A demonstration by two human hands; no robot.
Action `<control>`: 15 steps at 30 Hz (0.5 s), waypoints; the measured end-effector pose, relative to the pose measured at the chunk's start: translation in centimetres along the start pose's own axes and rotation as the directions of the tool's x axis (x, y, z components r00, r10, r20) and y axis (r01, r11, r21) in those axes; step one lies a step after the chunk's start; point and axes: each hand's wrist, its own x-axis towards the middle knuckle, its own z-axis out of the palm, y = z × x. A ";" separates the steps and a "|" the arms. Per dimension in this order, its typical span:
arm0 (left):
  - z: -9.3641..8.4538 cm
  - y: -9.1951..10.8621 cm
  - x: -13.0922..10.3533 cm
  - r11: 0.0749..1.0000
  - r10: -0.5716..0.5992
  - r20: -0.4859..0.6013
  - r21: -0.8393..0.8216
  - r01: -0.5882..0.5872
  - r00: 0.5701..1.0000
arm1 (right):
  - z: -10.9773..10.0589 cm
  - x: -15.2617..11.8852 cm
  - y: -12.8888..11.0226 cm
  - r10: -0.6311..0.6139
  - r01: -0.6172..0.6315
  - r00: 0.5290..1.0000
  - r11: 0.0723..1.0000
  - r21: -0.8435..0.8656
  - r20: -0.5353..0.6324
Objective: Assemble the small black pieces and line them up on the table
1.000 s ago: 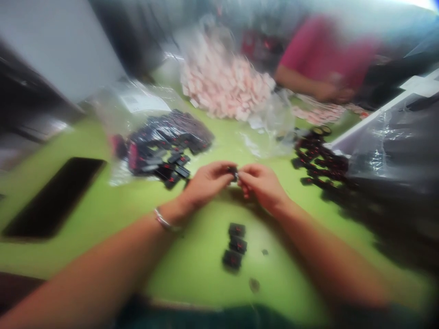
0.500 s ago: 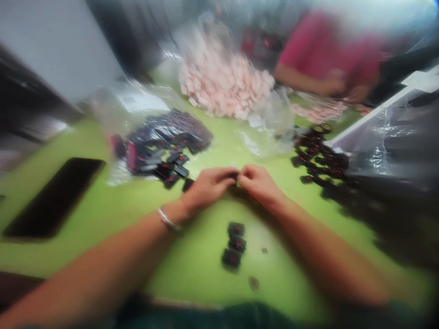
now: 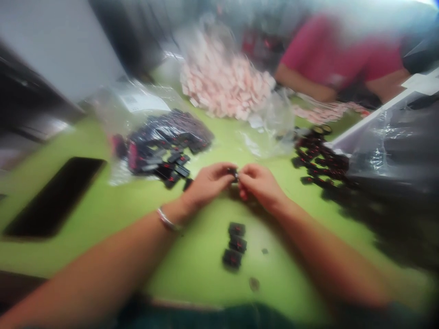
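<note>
Over the middle of the green table (image 3: 202, 256), my left hand (image 3: 211, 183) pinches a small black part (image 3: 233, 173) between thumb and fingers. My right hand (image 3: 259, 185) meets it there, its thumb and forefinger closed on the same part's right end. Fingers cover most of the part, so its exact kind cannot be made out. Below my hands, three black blocks with red marks (image 3: 236, 244) lie in a short column. Just left of my left hand are loose black pieces (image 3: 174, 169), spilling from a clear plastic bag (image 3: 151, 109).
A dark phone-like slab (image 3: 56, 196) lies at the left. Behind sits a heap of pale pink pieces (image 3: 226, 82) in clear plastic. To the right are a pile of black parts (image 3: 320, 157) and a plastic-lined bin (image 3: 387, 137). Across the table sits a person in pink (image 3: 332, 59).
My right hand's fingers have shifted and opened slightly around the small part, which shows more now. The person opposite has moved their arms apart. The three blocks stay put.
</note>
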 end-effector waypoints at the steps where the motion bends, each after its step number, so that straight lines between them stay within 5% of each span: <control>1: 0.0 -0.2 0.0 1.000 0.010 0.000 0.023 -0.010 1.000 | 0.1 0.0 -0.1 0.002 -0.002 1.000 0.999 -0.042 -0.005; 8: 0.2 -0.3 -0.2 0.990 0.034 -0.071 0.141 -0.024 0.997 | 1.0 0.4 0.5 -0.141 0.097 0.980 0.955 -0.280 -0.138; 15: 0.0 0.3 0.0 1.000 -0.016 -0.026 0.017 0.016 1.000 | 0.6 0.0 0.4 -0.012 0.013 0.999 1.000 0.026 -0.047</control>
